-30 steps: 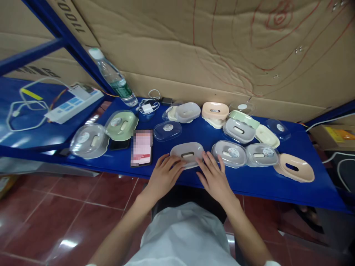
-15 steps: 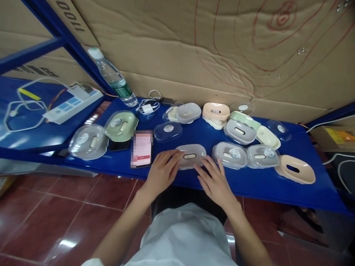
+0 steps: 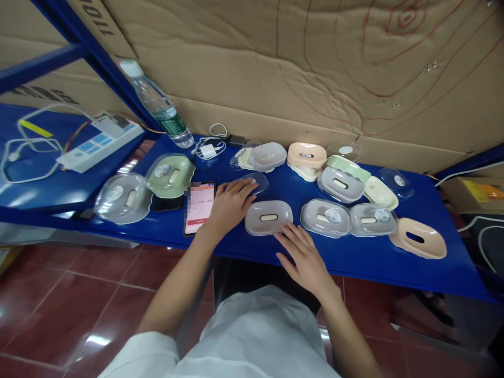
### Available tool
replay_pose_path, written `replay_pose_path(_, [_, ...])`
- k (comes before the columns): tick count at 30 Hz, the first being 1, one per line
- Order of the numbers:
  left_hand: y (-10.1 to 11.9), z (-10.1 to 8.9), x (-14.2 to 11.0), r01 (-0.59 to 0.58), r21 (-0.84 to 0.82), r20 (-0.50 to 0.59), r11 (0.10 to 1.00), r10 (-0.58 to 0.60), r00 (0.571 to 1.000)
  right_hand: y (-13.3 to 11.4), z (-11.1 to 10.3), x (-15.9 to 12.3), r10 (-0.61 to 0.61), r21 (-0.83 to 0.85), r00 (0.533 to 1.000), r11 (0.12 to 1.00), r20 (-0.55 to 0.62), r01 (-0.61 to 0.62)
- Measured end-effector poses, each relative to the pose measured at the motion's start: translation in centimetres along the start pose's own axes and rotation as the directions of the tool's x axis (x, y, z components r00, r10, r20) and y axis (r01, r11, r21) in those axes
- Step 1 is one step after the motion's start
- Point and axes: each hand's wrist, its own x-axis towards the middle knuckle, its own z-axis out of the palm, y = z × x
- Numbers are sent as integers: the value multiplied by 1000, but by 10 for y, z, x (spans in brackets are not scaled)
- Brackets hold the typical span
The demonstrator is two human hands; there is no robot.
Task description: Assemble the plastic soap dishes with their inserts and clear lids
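Observation:
My left hand [image 3: 231, 202] reaches over a clear plastic lid [image 3: 261, 181], its fingers closed on the lid and covering much of it. Just nearer to me lies a grey soap dish [image 3: 258, 219] with a pale insert in its oval slot. My right hand [image 3: 301, 249] rests with fingers stretched out and apart at the dish's near right edge, holding nothing. To the right of that dish sit two lidded grey soap dishes [image 3: 325, 219] and a peach tray [image 3: 429, 236] with an oval hole.
A phone [image 3: 200, 220] lies left of my left hand, beside lidded green [image 3: 179, 178] and grey [image 3: 134, 205] dishes. Behind are stacked peach [image 3: 307, 155] and grey [image 3: 338, 186] dishes, a charger [image 3: 207, 151], a water bottle [image 3: 169, 121] and a cardboard wall [image 3: 236, 68].
My left hand has left the grey dish and moved up to the clear lid, which has shifted slightly right. My right hand stays near the dish's edge.

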Motion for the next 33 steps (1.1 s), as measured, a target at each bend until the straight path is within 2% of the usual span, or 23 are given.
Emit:
replay_pose_path(3, [13, -6, -13, -43, -154, -76, 987, 32, 997, -1, 2, -2, 52, 31, 997, 998, -61, -50])
replay_pose_path(6, [28, -11, -30, -141, -260, -128, 955, 111, 986, -2, 5, -4, 151, 64, 983, 987, -108, -145])
replay_pose_path(9, [45, -13, -49, -245, -254, -109, 936, 224, 969, -2, 7, -5, 210, 77, 970, 976, -126, -201])
replay_pose_path(14, [65, -7, -70, -350, -150, -49, 925, 347, 937, 0, 6, 0, 187, 69, 972, 981, -139, -179])
replay_pose_path(22, [53, -4, -84, -252, -133, -87, 959, 242, 966, 2, 0, 1, 113, 59, 981, 993, -159, -105])
replay_pose_path(27, [49, -3, -90, -266, -177, -69, 948, 258, 964, 9, -5, 3, 136, 120, 974, 986, -179, -116])
replay_pose_path(33, [55, -2, -87, -311, -149, -99, 939, 299, 949, 16, 2, 1, 114, 101, 964, 991, -240, -92])
